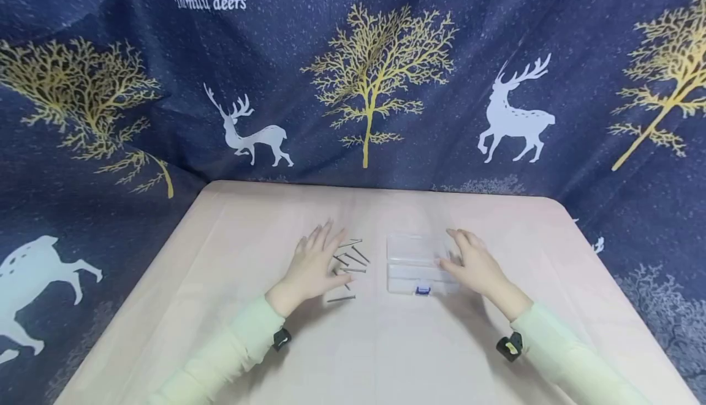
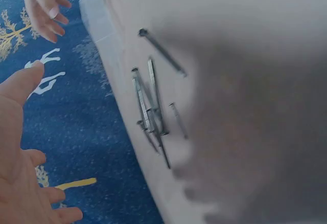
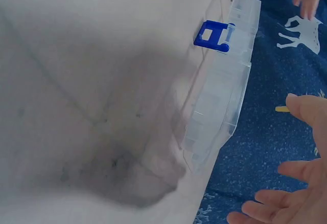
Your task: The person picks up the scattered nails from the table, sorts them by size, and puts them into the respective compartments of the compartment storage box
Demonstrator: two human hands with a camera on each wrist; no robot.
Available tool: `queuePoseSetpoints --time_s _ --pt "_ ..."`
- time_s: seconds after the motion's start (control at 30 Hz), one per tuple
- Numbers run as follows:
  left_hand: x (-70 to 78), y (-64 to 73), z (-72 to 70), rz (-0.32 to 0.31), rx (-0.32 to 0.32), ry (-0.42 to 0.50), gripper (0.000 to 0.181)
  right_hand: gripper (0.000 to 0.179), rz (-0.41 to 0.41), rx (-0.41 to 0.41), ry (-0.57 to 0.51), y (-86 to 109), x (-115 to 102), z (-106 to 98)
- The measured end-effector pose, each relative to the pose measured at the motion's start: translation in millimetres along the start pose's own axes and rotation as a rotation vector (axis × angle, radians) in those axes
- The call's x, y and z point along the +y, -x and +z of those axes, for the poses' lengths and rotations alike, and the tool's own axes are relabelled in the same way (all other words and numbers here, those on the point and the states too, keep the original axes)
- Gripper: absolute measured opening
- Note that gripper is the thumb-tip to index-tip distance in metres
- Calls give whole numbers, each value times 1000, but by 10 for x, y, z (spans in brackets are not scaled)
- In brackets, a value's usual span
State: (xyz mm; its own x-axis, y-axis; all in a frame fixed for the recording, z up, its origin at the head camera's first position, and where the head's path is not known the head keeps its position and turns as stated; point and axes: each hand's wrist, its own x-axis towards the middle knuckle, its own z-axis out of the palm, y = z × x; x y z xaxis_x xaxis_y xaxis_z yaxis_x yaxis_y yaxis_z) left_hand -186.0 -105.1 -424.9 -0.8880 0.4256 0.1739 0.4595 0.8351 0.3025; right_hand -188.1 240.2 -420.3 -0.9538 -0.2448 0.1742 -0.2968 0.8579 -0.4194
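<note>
Several long grey metal nails or screws (image 1: 353,269) lie in a loose cluster on the table; the left wrist view shows one nail or screw (image 2: 162,52) apart from the crossed ones. My left hand (image 1: 314,270) hovers at their left with fingers spread, holding nothing and hiding part of the cluster. To the right of the cluster stands a clear plastic box (image 1: 405,279) with its transparent lid (image 1: 410,249) swung back and a blue latch (image 3: 212,36) at the front. My right hand (image 1: 475,264) is over the box's right side, fingers extended, gripping nothing; whether it touches the box I cannot tell.
The pale table (image 1: 375,356) has rounded far corners. Behind it hangs a dark blue cloth (image 1: 325,135) printed with white deer and golden trees. A black band device (image 1: 510,347) sits at the right wrist, another black device (image 1: 282,338) at the left.
</note>
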Motion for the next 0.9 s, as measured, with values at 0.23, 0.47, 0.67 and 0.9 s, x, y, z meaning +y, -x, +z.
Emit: queuePoseSetpoints --time_s 0.23,0.47,0.67,0.9 --pt "8 45 78 -4 -9 67 81 53 74 -54 -120 7 40 -12" --pt "-17 52 110 1 -39 83 62 48 135 -145 -241 12 135 -5" --pt "-64 59 175 39 -78 106 46 44 197 -194 -296 40 255 11" --pt "-129 16 235 54 -102 110 36 48 281 -284 -473 37 328 22"
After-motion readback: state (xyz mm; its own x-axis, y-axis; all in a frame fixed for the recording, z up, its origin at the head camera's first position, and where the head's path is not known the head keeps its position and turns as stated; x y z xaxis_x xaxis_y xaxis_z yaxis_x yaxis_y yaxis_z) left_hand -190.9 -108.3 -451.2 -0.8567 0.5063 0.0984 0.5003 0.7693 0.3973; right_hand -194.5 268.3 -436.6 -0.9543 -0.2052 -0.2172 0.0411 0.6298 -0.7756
